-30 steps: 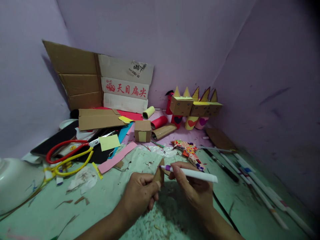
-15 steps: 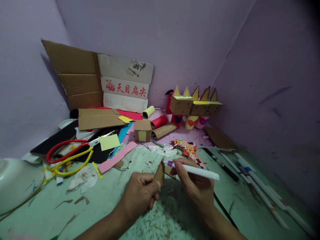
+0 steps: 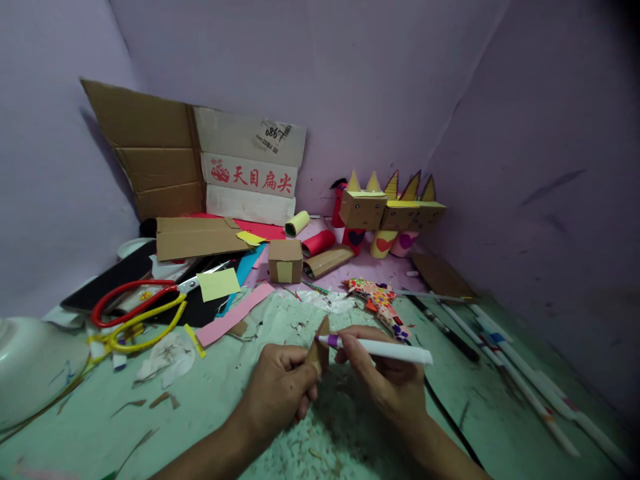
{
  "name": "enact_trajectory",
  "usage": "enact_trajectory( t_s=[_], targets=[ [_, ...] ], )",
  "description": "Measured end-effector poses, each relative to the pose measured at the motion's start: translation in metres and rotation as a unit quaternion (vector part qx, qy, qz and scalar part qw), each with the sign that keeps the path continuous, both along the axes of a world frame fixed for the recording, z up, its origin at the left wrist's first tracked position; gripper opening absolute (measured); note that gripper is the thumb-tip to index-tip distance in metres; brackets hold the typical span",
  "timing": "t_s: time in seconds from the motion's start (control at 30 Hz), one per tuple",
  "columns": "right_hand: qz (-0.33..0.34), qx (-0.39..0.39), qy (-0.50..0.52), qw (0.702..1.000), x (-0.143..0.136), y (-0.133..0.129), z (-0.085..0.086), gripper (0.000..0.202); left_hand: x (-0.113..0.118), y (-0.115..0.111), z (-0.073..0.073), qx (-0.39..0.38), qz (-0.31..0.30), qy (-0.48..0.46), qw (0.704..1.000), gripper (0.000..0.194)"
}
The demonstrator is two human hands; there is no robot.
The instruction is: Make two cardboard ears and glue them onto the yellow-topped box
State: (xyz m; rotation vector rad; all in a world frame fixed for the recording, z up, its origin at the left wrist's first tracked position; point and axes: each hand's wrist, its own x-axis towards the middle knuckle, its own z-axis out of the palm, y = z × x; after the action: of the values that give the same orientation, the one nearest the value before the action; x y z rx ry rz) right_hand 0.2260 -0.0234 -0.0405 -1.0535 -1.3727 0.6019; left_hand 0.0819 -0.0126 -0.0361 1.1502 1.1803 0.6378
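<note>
My left hand (image 3: 283, 383) is closed on the lower end of a small pointed piece of brown cardboard (image 3: 320, 347), held upright near the middle of the table. Between the fingers of my right hand (image 3: 390, 373) is a white marker (image 3: 395, 350) with a purple tip end. The marker's tip touches the left edge of the cardboard piece, below its point. Behind the hands stand a small cardboard box (image 3: 285, 261) and a floral-patterned glue gun (image 3: 377, 300).
Red-and-yellow scissors (image 3: 137, 313) and a pink strip (image 3: 235, 315) lie left, beside a white bowl (image 3: 35, 373). Box-headed paper figures (image 3: 363, 211) stand at the back. Markers (image 3: 525, 380) lie right; a black cable (image 3: 450, 423) runs near my right hand.
The marker's tip has moved down and slightly left from near the cardboard's point to its left edge, my right hand shifting with it. My left hand keeps its hold.
</note>
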Motion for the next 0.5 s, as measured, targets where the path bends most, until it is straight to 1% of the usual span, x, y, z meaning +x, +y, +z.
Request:
enact_trajectory(
  t_s=[0.13, 0.2, 0.33, 0.5],
  targets=[
    [-0.058, 0.01, 0.024, 0.998, 0.0013, 0.0028, -0.0006, 0.006, -0.0003, -0.0002, -0.0012, 0.004, 0.001, 0.005, 1.0, 0.028],
    [-0.064, 0.008, 0.02, 0.998, 0.0015, 0.0034, -0.0001, 0.006, 0.0001, 0.0001, -0.0006, 0.002, 0.002, 0.009, 1.0, 0.029],
    [-0.022, -0.001, 0.0, 1.0, 0.0013, 0.0014, -0.0009, 0.007, 0.0005, 0.0007, 0.0005, -0.001, 0.001, 0.0, 1.0, 0.029],
    [0.026, -0.018, 0.013, 0.999, -0.0014, -0.0027, -0.0031, 0.01, -0.0004, 0.0001, 0.0023, -0.007, -0.001, -0.003, 1.0, 0.034]
  ],
)
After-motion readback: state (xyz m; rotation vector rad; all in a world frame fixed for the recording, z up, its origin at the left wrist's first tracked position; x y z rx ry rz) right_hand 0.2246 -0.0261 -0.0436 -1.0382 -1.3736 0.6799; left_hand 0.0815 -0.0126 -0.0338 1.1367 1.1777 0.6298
